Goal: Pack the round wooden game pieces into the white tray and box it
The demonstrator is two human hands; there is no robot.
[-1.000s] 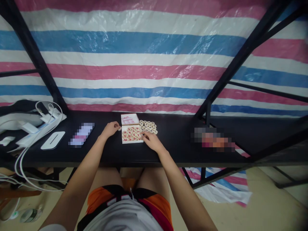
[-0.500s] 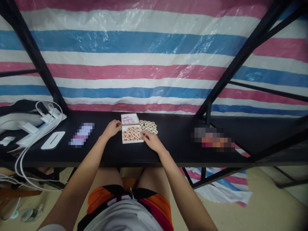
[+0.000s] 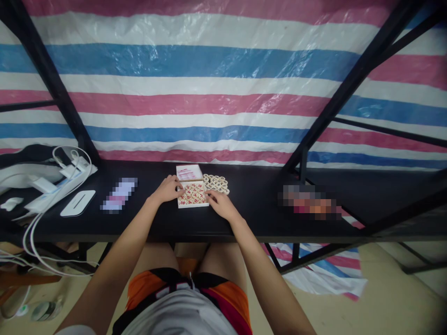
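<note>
An open white box (image 3: pixel 193 205) stands on the black desk, holding several round Chinese chess pieces (image 3: pixel 194 193) with red characters. My left hand (image 3: pixel 169 189) reaches over the box's left wall. Its fingers are bent and its thumb and fingertips close on a chess piece at the upper left inside. At the right wall, my right hand (image 3: pixel 219 204) pinches the box's edge with its fingertips. Behind that hand, a cluster of chess pieces with dark characters (image 3: pixel 216 182) lies on the desk. The lid (image 3: pixel 189 172) is flipped back behind the box, with a printed sheet inside.
A blurred phone-like object (image 3: pixel 120 194) and a white flat device (image 3: pixel 78 203) lie to the left, near white cables and a power strip (image 3: pixel 52 184). A pixelated item (image 3: pixel 310 202) sits right on the black desk (image 3: pixel 258 204). Black metal posts rise at both sides.
My left hand has moved right, from beside the box to over its left wall, fingertips now among the red pieces. My right hand stays at the right wall.
</note>
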